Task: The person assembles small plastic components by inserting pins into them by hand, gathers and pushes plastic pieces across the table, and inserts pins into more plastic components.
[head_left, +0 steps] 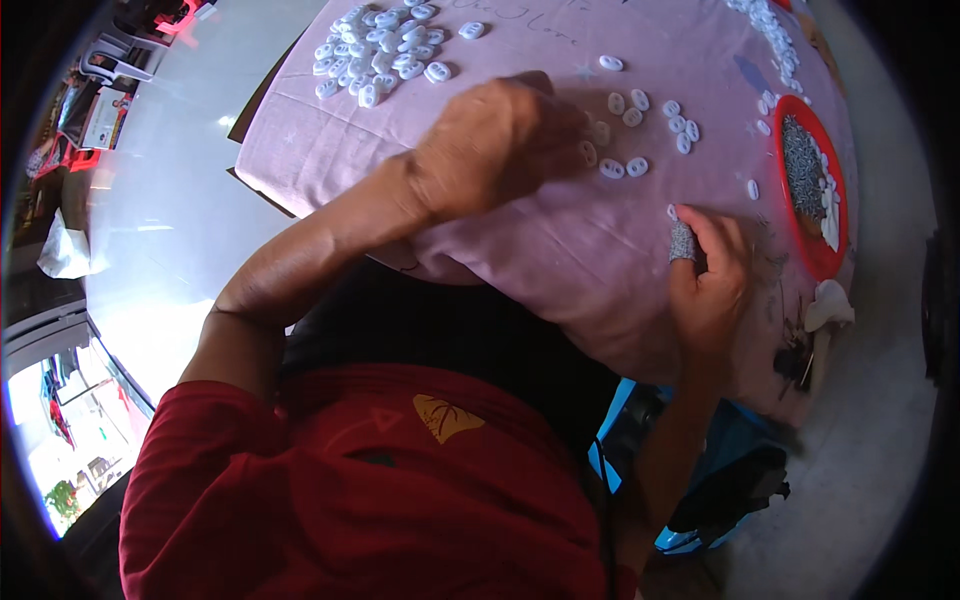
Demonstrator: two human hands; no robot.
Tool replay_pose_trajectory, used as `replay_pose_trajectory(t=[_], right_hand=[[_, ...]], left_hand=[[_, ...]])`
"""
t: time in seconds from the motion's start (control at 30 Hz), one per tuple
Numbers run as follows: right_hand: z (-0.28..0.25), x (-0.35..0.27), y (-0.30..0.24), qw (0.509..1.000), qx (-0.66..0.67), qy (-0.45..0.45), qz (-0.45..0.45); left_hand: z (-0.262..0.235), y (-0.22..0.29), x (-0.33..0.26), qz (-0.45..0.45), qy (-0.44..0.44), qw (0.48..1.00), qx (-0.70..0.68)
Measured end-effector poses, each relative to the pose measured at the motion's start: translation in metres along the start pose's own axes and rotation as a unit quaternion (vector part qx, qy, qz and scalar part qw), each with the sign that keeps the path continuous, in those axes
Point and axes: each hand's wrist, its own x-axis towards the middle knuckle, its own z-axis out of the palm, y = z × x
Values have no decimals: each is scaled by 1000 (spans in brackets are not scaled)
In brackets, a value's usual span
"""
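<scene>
My left hand [492, 140] reaches across the pink cloth, its fingers curled, shadowed and partly smeared by motion. Close to its fingertips lie several small white oval pieces [612, 169] with dark marks like two holes. Lower on the right, my right hand [718, 272] rests at the cloth, thumb and index finger brought together. Between their tips shows a small white piece [673, 212]. A grey speckled wrap [682, 241] covers the thumb.
A large heap of white oval pieces [380, 50] lies at the far left of the table. On the right stands a red basin [779, 150] with many small grey bits and some white pieces. More small white parts [772, 40] spread at the far right. Dark slender tools [795, 360] lie by the right edge.
</scene>
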Motion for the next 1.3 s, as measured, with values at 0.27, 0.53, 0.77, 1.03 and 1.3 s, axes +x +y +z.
replay_pose_trajectory(t=[0.27, 0.53, 0.77, 1.03, 1.3], right_hand=[[-9, -28, -2, 991, 100, 66, 57], [-41, -64, 48, 981, 4, 97, 170], [-52, -40, 42, 972, 5, 7, 237], [-48, -40, 37, 985, -69, 36, 156], [-35, -34, 9, 993, -76, -33, 87]], left_hand=[[19, 30, 3, 62, -9, 993, -99], [20, 39, -15, 108, 22, 993, -33], [26, 45, -9, 102, 13, 993, -56], [47, 36, 10, 119, 71, 990, -10], [43, 51, 12, 158, 64, 981, -89]])
